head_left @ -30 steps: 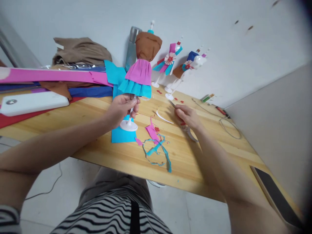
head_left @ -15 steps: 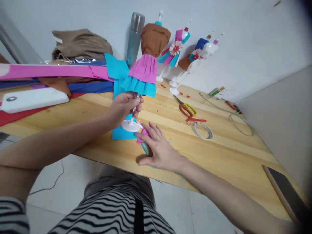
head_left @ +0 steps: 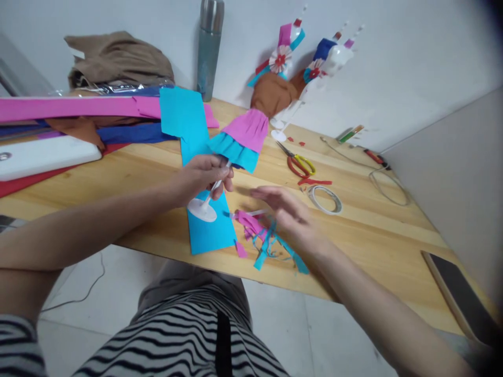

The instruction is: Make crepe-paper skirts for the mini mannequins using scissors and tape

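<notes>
My left hand [head_left: 210,177] grips the white stem of a miniature dress form on a stand [head_left: 202,210]. The form tilts away to the right, dressed in a gathered brown top [head_left: 271,95] and a ruffled skirt [head_left: 247,128], pink over turquoise. Its round base hovers over or rests on a turquoise crepe paper strip [head_left: 210,230]; which one I cannot tell. My right hand [head_left: 288,209], slightly blurred, is open with nothing in it. Beneath and beside it lie pink scraps [head_left: 250,224] and turquoise scraps [head_left: 267,246] of paper.
Scissors [head_left: 298,163], a tape roll [head_left: 325,200] and a red strip [head_left: 314,181] lie to the right. Dressed miniature forms [head_left: 334,60] stand by the wall near a thermos flask [head_left: 209,52]. A phone [head_left: 458,293] occupies the right edge; a white power bank [head_left: 47,157] and folded papers sit left.
The dress form has tipped to the right and lower, its base shifting left. My right hand has lifted off the scraps and moved right, uncovering them and leaving them spread further right.
</notes>
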A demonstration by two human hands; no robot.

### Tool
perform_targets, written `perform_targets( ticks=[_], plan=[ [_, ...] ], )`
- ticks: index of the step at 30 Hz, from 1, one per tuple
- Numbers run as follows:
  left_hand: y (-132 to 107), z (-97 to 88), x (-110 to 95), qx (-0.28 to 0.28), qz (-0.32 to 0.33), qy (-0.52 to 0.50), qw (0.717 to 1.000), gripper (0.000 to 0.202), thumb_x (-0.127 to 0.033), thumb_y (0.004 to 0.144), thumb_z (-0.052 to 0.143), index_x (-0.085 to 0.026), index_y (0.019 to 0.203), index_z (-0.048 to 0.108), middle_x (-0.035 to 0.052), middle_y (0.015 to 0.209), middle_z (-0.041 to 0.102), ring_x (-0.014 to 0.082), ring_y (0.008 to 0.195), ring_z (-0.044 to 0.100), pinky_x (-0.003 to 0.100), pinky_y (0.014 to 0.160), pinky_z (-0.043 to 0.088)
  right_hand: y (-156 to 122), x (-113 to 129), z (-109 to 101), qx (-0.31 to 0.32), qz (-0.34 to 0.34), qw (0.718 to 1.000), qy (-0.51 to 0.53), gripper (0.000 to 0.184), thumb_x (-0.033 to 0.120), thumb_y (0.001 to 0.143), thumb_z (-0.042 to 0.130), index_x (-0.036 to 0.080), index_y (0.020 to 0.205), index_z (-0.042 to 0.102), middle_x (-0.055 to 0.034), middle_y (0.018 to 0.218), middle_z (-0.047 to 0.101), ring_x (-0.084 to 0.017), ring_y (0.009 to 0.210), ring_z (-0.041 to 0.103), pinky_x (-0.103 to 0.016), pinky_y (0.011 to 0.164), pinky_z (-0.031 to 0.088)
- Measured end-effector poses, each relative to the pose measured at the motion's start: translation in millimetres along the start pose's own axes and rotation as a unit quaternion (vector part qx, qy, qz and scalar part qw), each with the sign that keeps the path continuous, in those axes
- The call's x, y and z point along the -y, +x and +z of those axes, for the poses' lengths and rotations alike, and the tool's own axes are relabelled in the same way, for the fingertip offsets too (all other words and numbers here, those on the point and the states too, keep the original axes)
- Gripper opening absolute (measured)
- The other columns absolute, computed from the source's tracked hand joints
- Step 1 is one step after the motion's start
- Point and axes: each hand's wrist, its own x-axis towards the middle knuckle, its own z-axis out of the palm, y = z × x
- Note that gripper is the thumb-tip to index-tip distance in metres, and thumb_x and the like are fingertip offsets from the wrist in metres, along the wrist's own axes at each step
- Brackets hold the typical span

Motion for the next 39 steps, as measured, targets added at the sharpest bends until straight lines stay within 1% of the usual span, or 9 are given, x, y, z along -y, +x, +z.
perform_targets(
  ticks=[2, 5, 11, 16, 20, 23, 26, 33, 39],
  plan=[
    [-2, 2.1, -2, 0.019, -0.032, 0.034, 0.999, 0.016, -0.022, 0.081, 0.056, -0.013, 0.067, 0.059, 0.0039, 0.060, 0.064, 0.0086, 0.036, 0.050, 0.020, 0.038, 0.033, 2, -4, -12, -0.038, 0.041, 0.998, -0.022, 0.024, 0.041, 0.091, 0.049, 0.026, 0.105, 0.059, -0.0078, 0.103, 0.066, -0.023, 0.093, 0.063, -0.037, 0.078, 0.051],
    [-6, 4.8, -7, 0.034, -0.063, 0.077, 0.994, 0.019, -0.021, 0.082, 0.055, -0.013, 0.067, 0.063, 0.0010, 0.043, 0.056, 0.0094, 0.032, 0.048, 0.019, 0.036, 0.031, 3, -11, -18, -0.033, 0.040, 0.990, -0.128, 0.011, 0.028, 0.084, 0.058, 0.020, 0.079, 0.064, -0.0050, 0.076, 0.063, -0.019, 0.071, 0.060, -0.033, 0.068, 0.048],
    [-8, 3.6, -9, 0.037, -0.041, 0.093, 0.994, 0.023, -0.022, 0.086, 0.051, -0.012, 0.073, 0.067, 0.0006, 0.037, 0.053, 0.0098, 0.033, 0.048, 0.019, 0.038, 0.031, 11, -13, -10, 0.049, 0.025, 0.972, -0.228, 0.014, 0.019, 0.080, 0.059, 0.018, 0.066, 0.062, -0.0027, 0.068, 0.057, -0.014, 0.060, 0.053, -0.026, 0.055, 0.039],
    [-5, 0.1, -9, 0.025, -0.034, 0.097, 0.994, 0.024, -0.020, 0.087, 0.048, -0.013, 0.071, 0.066, 0.0000, 0.037, 0.053, 0.0099, 0.033, 0.050, 0.018, 0.038, 0.031, 18, -5, -3, 0.050, 0.046, 0.944, -0.324, 0.009, 0.019, 0.074, 0.062, 0.019, 0.065, 0.061, -0.0021, 0.068, 0.060, -0.013, 0.058, 0.051, -0.025, 0.054, 0.035],
    [-2, 0.5, -9, -0.019, -0.080, 0.101, 0.991, 0.020, -0.018, 0.083, 0.053, -0.014, 0.065, 0.059, 0.0022, 0.048, 0.061, 0.0099, 0.033, 0.051, 0.018, 0.035, 0.034, 28, -7, -6, 0.065, 0.134, 0.953, -0.264, 0.014, 0.020, 0.071, 0.057, 0.019, 0.057, 0.058, 0.0014, 0.056, 0.058, -0.011, 0.051, 0.050, -0.023, 0.049, 0.035],
    [1, -1.1, -5, -0.059, -0.095, 0.094, 0.989, 0.018, -0.018, 0.081, 0.055, -0.014, 0.064, 0.054, 0.0051, 0.066, 0.068, 0.0090, 0.033, 0.052, 0.019, 0.033, 0.037, 39, -17, -17, 0.037, 0.186, 0.948, -0.256, 0.012, 0.024, 0.068, 0.058, 0.018, 0.057, 0.058, 0.0015, 0.053, 0.057, -0.012, 0.050, 0.050, -0.023, 0.047, 0.036],
    [4, -3.6, -1, -0.093, -0.093, 0.092, 0.987, 0.016, -0.019, 0.080, 0.056, -0.014, 0.065, 0.053, 0.0061, 0.076, 0.070, 0.0076, 0.034, 0.052, 0.018, 0.033, 0.038, 51, -29, -32, 0.005, 0.172, 0.955, -0.241, 0.012, 0.025, 0.067, 0.060, 0.017, 0.058, 0.057, 0.0003, 0.056, 0.059, -0.013, 0.052, 0.051, -0.024, 0.049, 0.036],
    [5, -7.5, -6, -0.171, -0.017, 0.095, 0.981, 0.015, -0.023, 0.084, 0.050, -0.015, 0.072, 0.050, 0.0065, 0.083, 0.070, 0.0079, 0.036, 0.054, 0.020, 0.034, 0.039, 98, -39, -60, 0.011, 0.125, 0.987, -0.103, 0.014, 0.031, 0.070, 0.062, 0.017, 0.067, 0.058, 0.0020, 0.059, 0.055, -0.011, 0.054, 0.048, -0.024, 0.053, 0.037],
    [6, -11.9, -7, -0.199, 0.014, 0.082, 0.977, 0.018, -0.028, 0.084, 0.053, -0.015, 0.072, 0.050, 0.0049, 0.080, 0.071, 0.0065, 0.036, 0.054, 0.017, 0.033, 0.037, 145, -45, -36, 0.039, 0.118, 0.991, -0.053, 0.012, 0.029, 0.074, 0.059, 0.018, 0.070, 0.059, 0.0025, 0.059, 0.056, -0.010, 0.054, 0.050, -0.023, 0.055, 0.041]
  ],
)
